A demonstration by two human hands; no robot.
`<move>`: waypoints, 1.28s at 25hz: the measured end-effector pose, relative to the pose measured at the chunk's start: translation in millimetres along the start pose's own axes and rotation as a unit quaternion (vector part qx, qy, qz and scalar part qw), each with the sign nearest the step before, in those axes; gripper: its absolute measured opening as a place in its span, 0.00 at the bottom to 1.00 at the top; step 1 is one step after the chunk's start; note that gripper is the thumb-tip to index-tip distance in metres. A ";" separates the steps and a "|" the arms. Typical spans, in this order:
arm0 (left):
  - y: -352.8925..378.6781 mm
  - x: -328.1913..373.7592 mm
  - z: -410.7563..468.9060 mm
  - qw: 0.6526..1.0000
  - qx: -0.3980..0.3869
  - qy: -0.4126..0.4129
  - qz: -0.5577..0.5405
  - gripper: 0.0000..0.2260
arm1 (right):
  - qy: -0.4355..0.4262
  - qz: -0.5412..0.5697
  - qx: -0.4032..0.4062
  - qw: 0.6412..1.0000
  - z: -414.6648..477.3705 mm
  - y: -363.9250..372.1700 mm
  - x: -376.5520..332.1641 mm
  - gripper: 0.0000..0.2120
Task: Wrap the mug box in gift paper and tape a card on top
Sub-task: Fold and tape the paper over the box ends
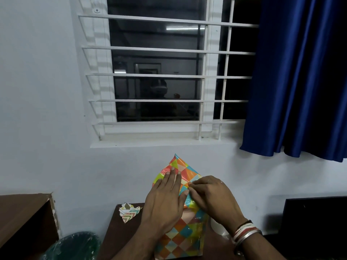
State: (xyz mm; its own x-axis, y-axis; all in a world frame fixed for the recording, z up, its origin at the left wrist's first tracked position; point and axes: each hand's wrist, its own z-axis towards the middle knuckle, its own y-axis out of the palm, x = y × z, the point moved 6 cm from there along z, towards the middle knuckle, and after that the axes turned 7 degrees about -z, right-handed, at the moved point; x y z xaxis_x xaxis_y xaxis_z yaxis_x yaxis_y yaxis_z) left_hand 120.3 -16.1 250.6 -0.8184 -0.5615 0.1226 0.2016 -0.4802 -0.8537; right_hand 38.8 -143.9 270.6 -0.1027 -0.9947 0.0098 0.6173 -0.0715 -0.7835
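Note:
The mug box [183, 239] stands upright on a small dark table, covered in shiny gift paper with a pattern of coloured diamonds. At its top the paper rises in a pointed triangular flap [180, 167]. My left hand [165, 201] lies flat on the top face, its straight fingers pressing the flap's left side. My right hand [212, 196] sits on the right side of the top, its fingertips pinching a fold of the paper by the left thumb. No card is in view.
A crumpled scrap of gift paper [129, 212] lies at the table's back left. A white roll [218, 228] shows behind my right wrist. A brown cabinet [24, 216] stands left, a green wrapped object [75, 244] below it, a dark screen [315, 218] right. Wall and barred window lie behind.

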 end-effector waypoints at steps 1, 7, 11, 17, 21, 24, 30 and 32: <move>0.4 0.0 -0.4 1.000 -0.001 0.000 0.003 0.31 | 0.008 0.015 -0.004 1.000 2.2 -2.4 0.3 0.23; 7.4 -2.8 0.0 1.000 0.011 0.016 0.015 0.26 | 0.074 0.050 -0.077 0.993 31.7 -15.9 12.1 0.15; 6.7 -2.5 2.8 0.999 0.035 0.027 0.020 0.25 | 0.077 0.024 -0.150 0.985 72.9 -14.5 13.1 0.27; 4.8 -4.6 5.4 0.998 0.050 0.039 0.016 0.22 | 0.099 0.077 -0.222 0.967 127.5 8.7 7.2 0.25; 7.9 -4.7 6.6 0.997 0.066 0.042 0.019 0.22 | 0.075 0.139 -0.240 0.958 137.6 13.2 6.6 0.16; 9.3 -4.5 7.4 0.996 0.077 0.043 0.024 0.22 | 0.097 0.223 -0.228 0.943 137.3 13.8 13.7 0.14; 9.1 -5.5 6.7 0.994 0.096 0.041 0.031 0.24 | 0.129 0.268 -0.204 0.933 135.8 19.2 18.9 0.13; 8.4 -5.1 6.0 0.994 0.100 0.041 0.032 0.24 | 0.108 0.253 -0.194 0.942 137.6 22.5 15.4 0.15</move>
State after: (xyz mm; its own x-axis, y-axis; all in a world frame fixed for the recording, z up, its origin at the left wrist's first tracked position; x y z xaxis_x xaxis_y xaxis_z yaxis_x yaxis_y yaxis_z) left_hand 129.4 -21.3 245.9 -0.8400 -0.5421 0.0219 0.3511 -0.5739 -0.7399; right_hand 158.5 -171.1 338.6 -0.0553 -0.8529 -0.5191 0.3034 0.4810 -0.8226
